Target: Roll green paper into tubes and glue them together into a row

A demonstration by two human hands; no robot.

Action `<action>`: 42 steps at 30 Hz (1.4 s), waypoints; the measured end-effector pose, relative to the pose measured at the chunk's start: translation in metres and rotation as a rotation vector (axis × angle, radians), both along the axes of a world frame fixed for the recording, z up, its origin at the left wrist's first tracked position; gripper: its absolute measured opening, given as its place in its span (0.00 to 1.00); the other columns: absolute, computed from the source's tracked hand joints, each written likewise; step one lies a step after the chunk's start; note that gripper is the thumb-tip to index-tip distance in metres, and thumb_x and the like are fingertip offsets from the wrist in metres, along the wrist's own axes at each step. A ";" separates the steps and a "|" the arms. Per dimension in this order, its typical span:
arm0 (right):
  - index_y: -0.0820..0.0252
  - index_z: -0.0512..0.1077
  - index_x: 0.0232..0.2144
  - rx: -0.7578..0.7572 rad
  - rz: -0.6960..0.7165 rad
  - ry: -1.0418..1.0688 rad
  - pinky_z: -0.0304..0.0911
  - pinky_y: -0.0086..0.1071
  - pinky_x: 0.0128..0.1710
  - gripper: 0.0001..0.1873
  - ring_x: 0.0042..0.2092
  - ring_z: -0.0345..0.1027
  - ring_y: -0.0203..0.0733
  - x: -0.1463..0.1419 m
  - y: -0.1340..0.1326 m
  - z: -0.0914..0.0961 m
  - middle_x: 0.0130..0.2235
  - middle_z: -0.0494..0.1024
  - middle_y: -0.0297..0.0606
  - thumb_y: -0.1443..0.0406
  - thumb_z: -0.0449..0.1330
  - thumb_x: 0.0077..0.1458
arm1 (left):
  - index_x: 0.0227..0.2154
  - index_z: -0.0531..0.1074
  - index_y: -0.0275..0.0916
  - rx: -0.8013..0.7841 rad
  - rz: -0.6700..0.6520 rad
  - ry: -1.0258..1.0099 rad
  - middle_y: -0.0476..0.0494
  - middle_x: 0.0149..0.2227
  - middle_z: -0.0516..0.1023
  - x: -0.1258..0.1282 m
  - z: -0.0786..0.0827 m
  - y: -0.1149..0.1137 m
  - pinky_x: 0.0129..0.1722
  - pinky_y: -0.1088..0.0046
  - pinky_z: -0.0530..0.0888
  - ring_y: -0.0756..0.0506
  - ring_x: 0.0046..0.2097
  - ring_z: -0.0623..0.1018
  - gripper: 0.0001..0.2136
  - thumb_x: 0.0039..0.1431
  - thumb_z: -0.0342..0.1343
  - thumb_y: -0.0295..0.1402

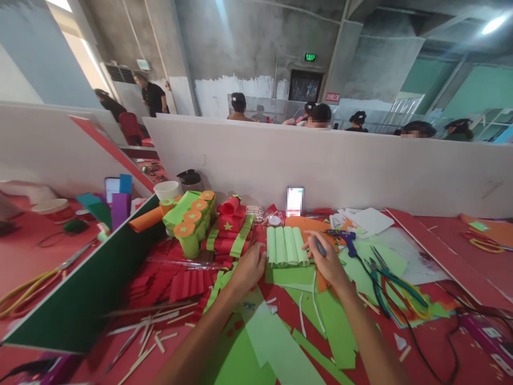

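Note:
A row of pale green paper rolls (286,246), joined side by side, lies upright in front of me. My left hand (251,266) is curled at its left edge, fingers together and touching the paper. At the right edge is my right hand (326,259), closed around a dark pen-like tool (320,246) whose tip I cannot make out. Green paper sheets (336,326) and thin white strips (302,315) lie beneath and between my forearms. Just right of my right hand rests a blue glue gun (349,241) with a black cord.
Green and orange paper models (188,219) and red ones (228,227) stand at left, beside a dark green divider (80,294). Pliers (379,286) and yellow-handled scissors (412,299) lie at right. A lit phone (295,201) leans on the white partition (340,171). Several people sit beyond.

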State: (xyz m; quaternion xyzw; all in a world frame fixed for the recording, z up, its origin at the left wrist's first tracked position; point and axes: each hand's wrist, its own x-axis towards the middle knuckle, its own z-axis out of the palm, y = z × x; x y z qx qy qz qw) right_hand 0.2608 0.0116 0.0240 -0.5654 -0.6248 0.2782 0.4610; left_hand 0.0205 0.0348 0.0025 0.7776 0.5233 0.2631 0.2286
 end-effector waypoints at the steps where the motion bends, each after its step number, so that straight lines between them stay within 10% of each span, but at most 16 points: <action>1: 0.57 0.69 0.49 -0.031 0.029 0.084 0.59 0.30 0.26 0.23 0.28 0.65 0.40 -0.006 -0.008 0.001 0.32 0.75 0.38 0.49 0.50 0.61 | 0.43 0.67 0.38 0.016 -0.010 0.035 0.39 0.41 0.77 -0.005 0.002 -0.006 0.41 0.69 0.68 0.42 0.43 0.76 0.14 0.67 0.38 0.37; 6: 0.57 0.73 0.38 -0.153 0.127 0.153 0.52 0.28 0.21 0.20 0.22 0.57 0.36 -0.040 -0.032 -0.015 0.25 0.70 0.33 0.49 0.52 0.60 | 0.31 0.71 0.40 0.007 -0.260 0.278 0.43 0.31 0.77 -0.025 0.008 -0.028 0.32 0.73 0.65 0.45 0.33 0.75 0.13 0.65 0.42 0.35; 13: 0.56 0.70 0.32 -0.140 0.124 0.100 0.62 0.30 0.28 0.12 0.29 0.69 0.41 -0.066 -0.034 -0.042 0.28 0.76 0.35 0.54 0.58 0.56 | 0.43 0.75 0.44 0.002 -0.394 0.335 0.41 0.35 0.80 -0.036 0.005 -0.037 0.37 0.71 0.68 0.43 0.36 0.77 0.14 0.64 0.44 0.35; 42: 0.57 0.74 0.32 -0.095 0.122 -0.025 0.63 0.30 0.30 0.09 0.32 0.73 0.43 -0.068 -0.038 -0.046 0.30 0.79 0.37 0.59 0.58 0.56 | 0.50 0.74 0.44 -0.028 -0.419 0.320 0.40 0.36 0.81 -0.043 0.002 -0.040 0.37 0.71 0.69 0.43 0.37 0.78 0.17 0.65 0.45 0.38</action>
